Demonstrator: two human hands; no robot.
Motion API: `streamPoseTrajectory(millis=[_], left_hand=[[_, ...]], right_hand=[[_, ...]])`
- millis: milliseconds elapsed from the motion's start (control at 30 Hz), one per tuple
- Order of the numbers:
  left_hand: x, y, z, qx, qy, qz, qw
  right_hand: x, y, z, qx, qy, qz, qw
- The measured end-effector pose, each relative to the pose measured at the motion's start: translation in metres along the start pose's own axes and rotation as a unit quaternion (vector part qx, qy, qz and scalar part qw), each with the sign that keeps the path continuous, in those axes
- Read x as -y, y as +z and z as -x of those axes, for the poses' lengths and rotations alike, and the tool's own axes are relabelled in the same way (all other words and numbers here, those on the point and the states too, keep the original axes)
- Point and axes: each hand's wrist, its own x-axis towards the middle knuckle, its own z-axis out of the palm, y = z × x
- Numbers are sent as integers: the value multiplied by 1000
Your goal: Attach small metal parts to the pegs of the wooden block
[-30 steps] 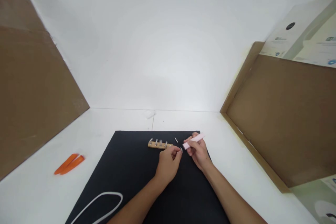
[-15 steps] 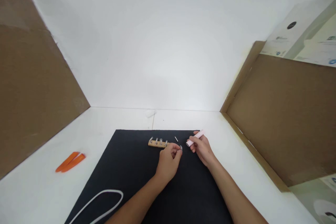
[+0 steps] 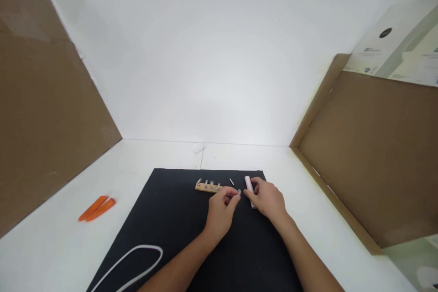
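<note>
While the left hand [image 3: 221, 215] pinches a tiny, slippery-looking metal bit [image 3: 239, 192] in its fingertips, the right hand [image 3: 268, 200] lies against a light pink stick [image 3: 249, 190], its grip unclear.

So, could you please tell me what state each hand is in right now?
Left hand: closed, pinching a small metal piece.
Right hand: against a pink stick; cannot tell whether it is holding it.

We see a rough-grained wooden bar [image 3: 204, 187] with glossy metal studs [image 3: 211, 185], lying on a matt black cloth mat [image 3: 171, 210]. At lower left, the orange plastic strips [image 3: 97, 208] look smooth.
</note>
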Motion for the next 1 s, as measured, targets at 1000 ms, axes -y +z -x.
streamPoseTrajectory(millis=[1000], left_hand=[[21, -88, 85, -128, -112, 145, 975]], right_hand=[[45, 76, 6, 33, -57, -259, 964]])
